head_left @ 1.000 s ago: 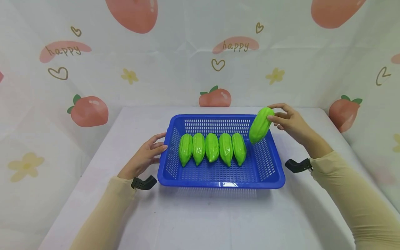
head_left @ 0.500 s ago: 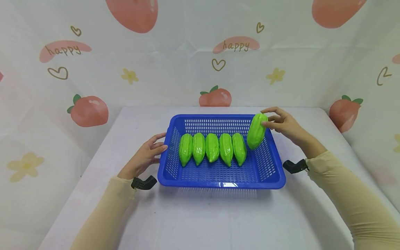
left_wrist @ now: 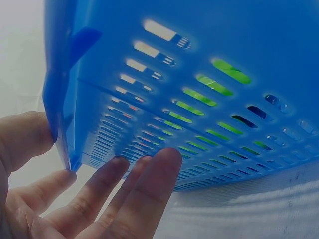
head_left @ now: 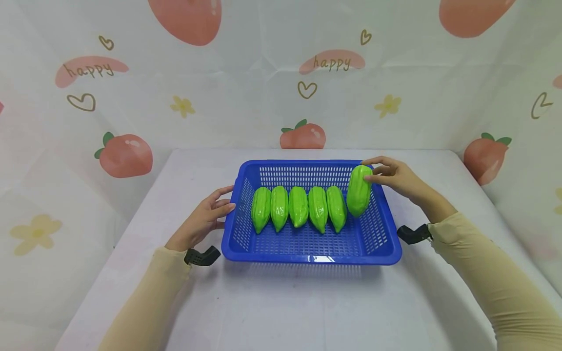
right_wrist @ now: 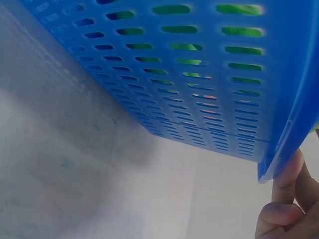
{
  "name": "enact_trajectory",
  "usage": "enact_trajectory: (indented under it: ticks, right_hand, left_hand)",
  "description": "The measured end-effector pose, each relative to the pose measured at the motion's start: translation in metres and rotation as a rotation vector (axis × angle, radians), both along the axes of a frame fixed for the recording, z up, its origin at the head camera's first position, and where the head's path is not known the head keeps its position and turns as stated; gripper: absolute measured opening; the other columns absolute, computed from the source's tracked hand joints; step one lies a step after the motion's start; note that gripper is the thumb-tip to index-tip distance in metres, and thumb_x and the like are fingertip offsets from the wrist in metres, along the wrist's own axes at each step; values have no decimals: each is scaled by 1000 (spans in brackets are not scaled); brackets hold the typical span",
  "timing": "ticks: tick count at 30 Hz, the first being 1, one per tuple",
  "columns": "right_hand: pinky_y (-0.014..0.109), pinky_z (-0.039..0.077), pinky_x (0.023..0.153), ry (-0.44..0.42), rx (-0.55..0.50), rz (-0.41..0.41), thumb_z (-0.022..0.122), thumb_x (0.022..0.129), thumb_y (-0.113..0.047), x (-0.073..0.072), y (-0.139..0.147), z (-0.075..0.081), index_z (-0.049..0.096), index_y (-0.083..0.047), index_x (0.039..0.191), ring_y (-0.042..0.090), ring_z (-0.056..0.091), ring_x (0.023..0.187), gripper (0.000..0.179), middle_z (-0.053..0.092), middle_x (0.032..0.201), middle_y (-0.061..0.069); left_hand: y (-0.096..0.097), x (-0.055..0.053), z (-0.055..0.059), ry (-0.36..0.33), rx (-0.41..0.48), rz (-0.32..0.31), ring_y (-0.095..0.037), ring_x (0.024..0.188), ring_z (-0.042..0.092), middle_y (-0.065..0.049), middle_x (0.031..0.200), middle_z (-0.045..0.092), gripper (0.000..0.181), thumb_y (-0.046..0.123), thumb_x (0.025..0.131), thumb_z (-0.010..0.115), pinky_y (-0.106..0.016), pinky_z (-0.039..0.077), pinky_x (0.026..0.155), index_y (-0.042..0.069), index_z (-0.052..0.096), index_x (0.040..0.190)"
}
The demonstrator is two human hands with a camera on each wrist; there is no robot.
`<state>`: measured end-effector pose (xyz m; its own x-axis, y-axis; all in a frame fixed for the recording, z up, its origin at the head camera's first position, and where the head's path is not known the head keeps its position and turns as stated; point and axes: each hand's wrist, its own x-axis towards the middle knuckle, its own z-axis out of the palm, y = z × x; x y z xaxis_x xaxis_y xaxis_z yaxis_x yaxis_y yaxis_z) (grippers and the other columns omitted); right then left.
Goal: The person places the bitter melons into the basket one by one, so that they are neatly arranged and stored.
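My right hand (head_left: pixel 397 178) pinches a light green ridged star fruit (head_left: pixel 359 190) by its upper end, tilted over the right side of a blue plastic basket (head_left: pixel 307 259). Whether its lower end touches the basket floor cannot be told. Several like star fruits (head_left: pixel 298 207) lie side by side inside, pointed ends toward me. My left hand (head_left: pixel 203 218) holds the basket's left rim. In the left wrist view, the fingers (left_wrist: pixel 152 194) lie beside the outside of the slotted wall. In the right wrist view, fingers (right_wrist: pixel 289 174) show by the rim, and the held star fruit is mostly hidden.
The basket stands on a white-covered table (head_left: pixel 285 312). Behind it hangs a white cloth backdrop (head_left: pixel 246 97) printed with peaches, hearts and flowers. A black wrist mount sits on the left wrist (head_left: pixel 203 256) and another on the right wrist (head_left: pixel 413 234).
My right hand has moved left and down, lowering the star fruit deeper into the basket beside the row and turning it more upright. The left hand and the basket have stayed put.
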<state>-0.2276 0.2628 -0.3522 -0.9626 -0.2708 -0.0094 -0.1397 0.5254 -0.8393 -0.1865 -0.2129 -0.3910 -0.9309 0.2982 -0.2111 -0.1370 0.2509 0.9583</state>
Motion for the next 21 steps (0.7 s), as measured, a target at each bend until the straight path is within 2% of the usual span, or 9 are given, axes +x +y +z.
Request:
enact_trajectory:
  ticks: [8,15,21]
  right_hand:
    - [63,39,102,-23,71,60,65,92,-33,0,1,0,53,-12,136,36,58,112,50,63,121,22]
    - [57,45,99,-19,101,65,67,91,-31,1,-1,-2,55,-11,134,34,58,112,49,63,121,21]
    - [58,45,98,-20,129,71,69,90,-29,1,-4,-1,55,-11,135,37,56,116,51,60,125,23]
  left_hand:
    - [0,0,0,2,-3,-2,-26,106,65,-18,137,53,70,36,94,62,-50,54,91,23,24,152]
    - [-2,-1,-1,2,-2,-6,-25,107,64,-19,137,52,70,35,95,62,-51,53,92,22,23,152]
    - [-3,-1,-1,3,-3,-14,-23,106,64,-21,138,51,72,36,95,61,-51,52,93,20,21,153]
